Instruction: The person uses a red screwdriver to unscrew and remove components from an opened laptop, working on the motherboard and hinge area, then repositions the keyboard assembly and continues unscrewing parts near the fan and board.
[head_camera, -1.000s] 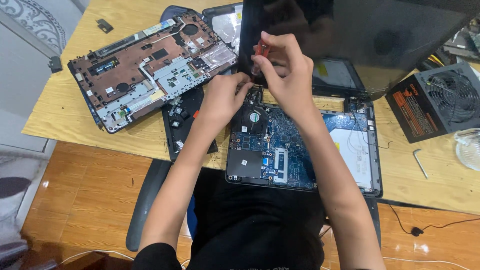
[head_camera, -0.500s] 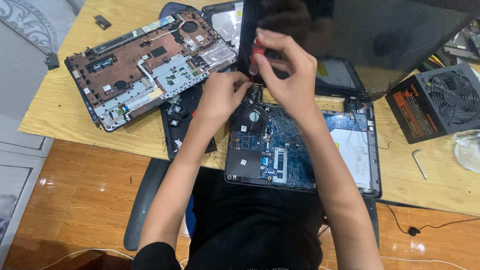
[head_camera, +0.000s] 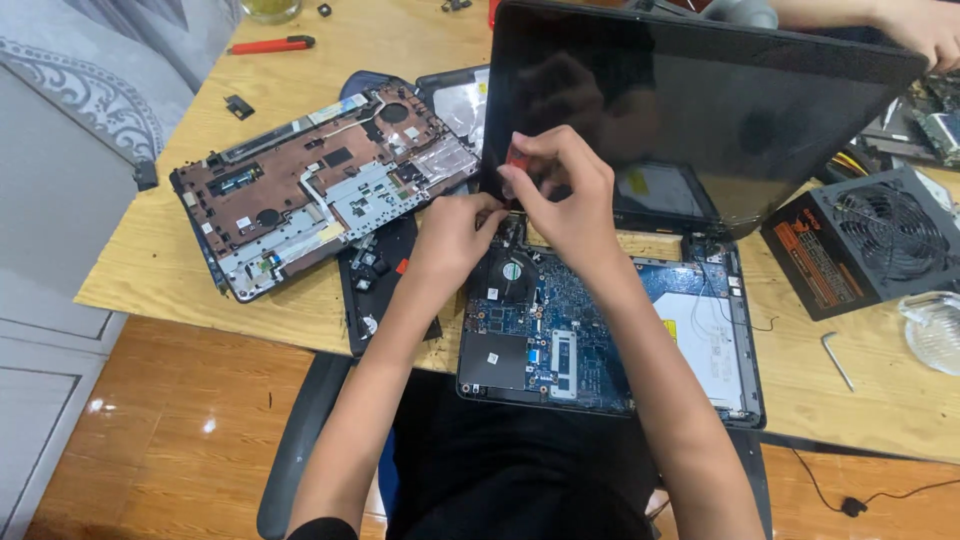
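An opened laptop (head_camera: 600, 340) lies in front of me with its blue circuit board and round fan (head_camera: 512, 272) bare. Its dark screen (head_camera: 690, 110) stands upright behind. My right hand (head_camera: 565, 190) is closed around a red-handled screwdriver (head_camera: 517, 160), held upright over the left hinge corner. My left hand (head_camera: 455, 235) rests at the same corner, fingertips pinched against the base beside the fan. What lies under the fingertips is hidden.
A second stripped laptop base (head_camera: 320, 190) lies at the left on the wooden table (head_camera: 300, 310), over a black panel (head_camera: 375, 285). A power supply with a fan grille (head_camera: 865, 245), a hex key (head_camera: 838, 360), a red knife (head_camera: 270, 45), and another person's hand (head_camera: 925, 30).
The view has shifted, so the screen and table now sit lower in the picture. Both hands stay at the left hinge corner with the screwdriver still held.
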